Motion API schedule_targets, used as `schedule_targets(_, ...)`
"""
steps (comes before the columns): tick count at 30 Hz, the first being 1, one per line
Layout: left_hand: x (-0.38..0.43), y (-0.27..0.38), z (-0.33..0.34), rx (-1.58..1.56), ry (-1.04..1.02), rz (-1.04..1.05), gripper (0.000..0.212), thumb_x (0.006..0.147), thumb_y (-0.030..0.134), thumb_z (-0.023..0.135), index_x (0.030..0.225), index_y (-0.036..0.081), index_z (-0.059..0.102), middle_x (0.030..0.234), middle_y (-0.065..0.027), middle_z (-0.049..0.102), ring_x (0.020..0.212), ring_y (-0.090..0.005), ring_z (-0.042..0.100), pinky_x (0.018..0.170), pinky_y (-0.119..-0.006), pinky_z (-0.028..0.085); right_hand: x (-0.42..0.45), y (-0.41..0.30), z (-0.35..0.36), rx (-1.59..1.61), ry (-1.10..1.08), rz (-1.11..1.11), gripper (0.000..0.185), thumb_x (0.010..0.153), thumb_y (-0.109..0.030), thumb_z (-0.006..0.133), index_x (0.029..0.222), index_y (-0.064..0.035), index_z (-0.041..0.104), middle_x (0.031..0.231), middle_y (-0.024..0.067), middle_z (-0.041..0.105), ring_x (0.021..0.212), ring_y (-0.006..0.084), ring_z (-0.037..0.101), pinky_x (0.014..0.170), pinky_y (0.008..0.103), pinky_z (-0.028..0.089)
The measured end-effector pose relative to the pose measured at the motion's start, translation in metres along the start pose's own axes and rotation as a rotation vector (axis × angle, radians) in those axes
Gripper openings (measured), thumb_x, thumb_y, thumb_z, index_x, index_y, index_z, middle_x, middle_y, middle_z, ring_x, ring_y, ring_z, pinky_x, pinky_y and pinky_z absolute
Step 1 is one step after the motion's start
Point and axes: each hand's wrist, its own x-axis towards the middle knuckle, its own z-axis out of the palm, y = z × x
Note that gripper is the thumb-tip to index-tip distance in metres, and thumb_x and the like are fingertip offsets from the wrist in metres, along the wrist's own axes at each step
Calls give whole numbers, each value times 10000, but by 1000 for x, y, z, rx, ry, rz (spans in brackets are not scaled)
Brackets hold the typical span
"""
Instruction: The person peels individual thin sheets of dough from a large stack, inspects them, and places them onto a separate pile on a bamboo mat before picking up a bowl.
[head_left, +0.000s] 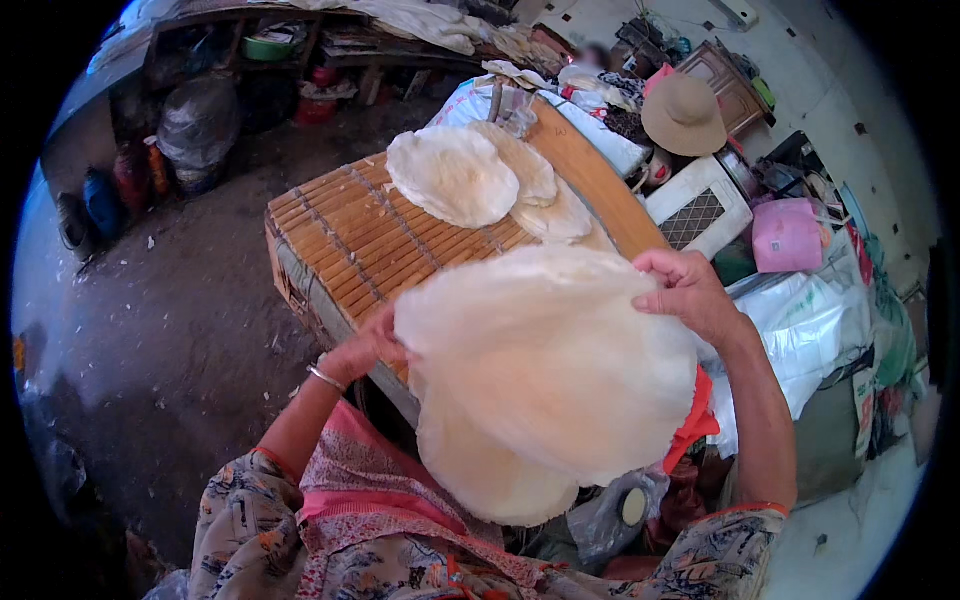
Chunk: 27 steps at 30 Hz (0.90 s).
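Large pale, thin, round sheets, apparently flatbread (547, 360), hang one over another in front of my body and look slightly blurred. My left hand (379, 337), with a bracelet at the wrist, grips the left edge. At the upper right edge, my right hand (675, 289) pinches the rim between thumb and fingers. Beyond them, more pale round sheets (454, 176) lie overlapping on a slatted mat (360, 225) tied with dark cords. A curved wooden board (592, 176) runs along the mat's right side. The held sheets hide part of the mat.
Small crumbs dot the mat. To the right are a straw hat (684, 112), a white panel with a lattice (701, 204), a pink bag (787, 236) and white plastic sheeting (795, 322). A plastic-covered container (199, 120) and bottles stand on the dark floor at left.
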Motion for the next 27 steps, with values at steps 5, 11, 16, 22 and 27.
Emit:
schedule_targets(5, 16, -39, 7, -150, -222, -211, 769, 651, 44, 721, 1301, 63, 311, 1256, -71, 433, 1140, -199, 419, 930, -313, 376, 71, 33, -18, -89, 3, 63, 195, 668, 13, 623, 856, -18, 581, 779, -6, 591, 681, 45, 544, 615, 197, 441)
schedule_targets(11, 142, -3, -13, -532, 21, -147, 609, 766, 134, 645, 1268, 10, 322, 1217, -130, 457, 1107, -233, 461, 932, -365, 396, 250, 32, -84, -595, 221, -205, 264, 605, 20, 563, 869, 19, 569, 833, 64, 589, 784, 124, 532, 704, 279, 428)
schedule_targets(16, 272, 31, -129, -442, 296, -123, 482, 817, 104, 542, 1227, -31, 327, 1158, -179, 489, 1044, -286, 510, 853, -451, 451, 389, 26, -59, -886, 663, -423, 238, 739, -75, 480, 956, -95, 574, 956, 148, 588, 903, 306, 553, 769, 394, 431)
schedule_targets(22, 329, -66, -242, -434, 552, -103, 398, 817, 89, 507, 1170, -28, 364, 1043, -178, 530, 921, -337, 560, 704, -486, 516, 417, 216, 40, -678, 417, -442, 161, 768, -62, 484, 903, -57, 570, 843, 138, 593, 820, 314, 565, 721, 390, 445)
schedule_targets(27, 324, -45, -206, -289, 586, -274, 400, 804, 106, 530, 1156, -12, 381, 1022, -158, 534, 897, -320, 560, 650, -446, 533, 389, 354, 81, -151, 553, -7, 78, 759, -17, 496, 795, -35, 563, 703, 137, 578, 646, 241, 581, 590, 360, 471)
